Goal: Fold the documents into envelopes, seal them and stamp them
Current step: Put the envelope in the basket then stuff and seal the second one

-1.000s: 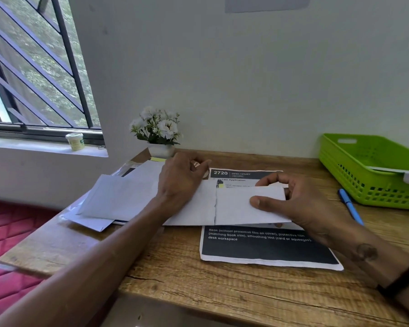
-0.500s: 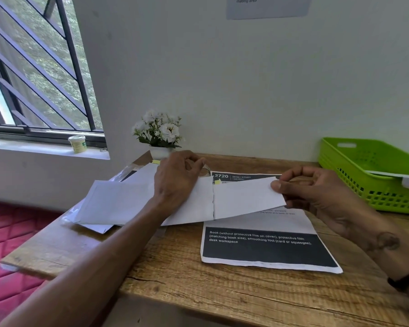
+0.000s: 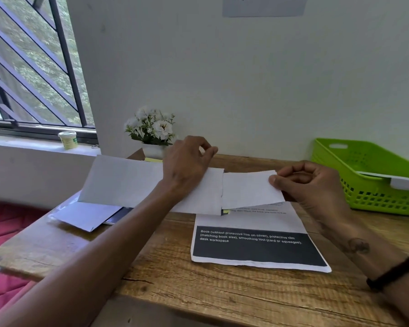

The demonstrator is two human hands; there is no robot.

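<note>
A long white envelope (image 3: 125, 182) is lifted off the wooden desk (image 3: 175, 274), and my left hand (image 3: 187, 166) grips it near its open right end. A folded white document (image 3: 248, 190) sticks out of that end to the right. My right hand (image 3: 309, 187) pinches the document's right edge between thumb and fingers. Beneath them a printed sheet (image 3: 257, 249) with a black band and white text lies flat on the desk. More white envelopes (image 3: 85, 218) are spread at the desk's left edge.
A green plastic basket (image 3: 373, 175) holding a white item stands at the right. A small pot of white flowers (image 3: 154, 135) sits against the wall behind my left hand. A small tub (image 3: 68, 139) stands on the window sill.
Both hands have lifted the envelope and the folded document off the desk. My right hand moved from lying over the document to pinching its right edge.
</note>
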